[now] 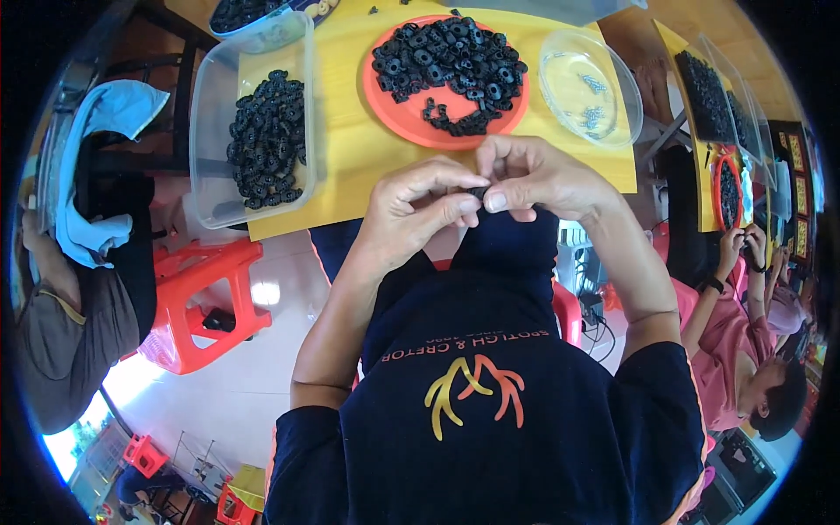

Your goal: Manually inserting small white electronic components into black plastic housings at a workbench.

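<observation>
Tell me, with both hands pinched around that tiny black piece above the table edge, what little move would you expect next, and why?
Probably the fingers press or twist the small black part together, since the left hand and right hand both pinch it at their fingertips. The orange plate of similar black ring parts and the clear bowl of small screws lie just beyond, untouched.
</observation>
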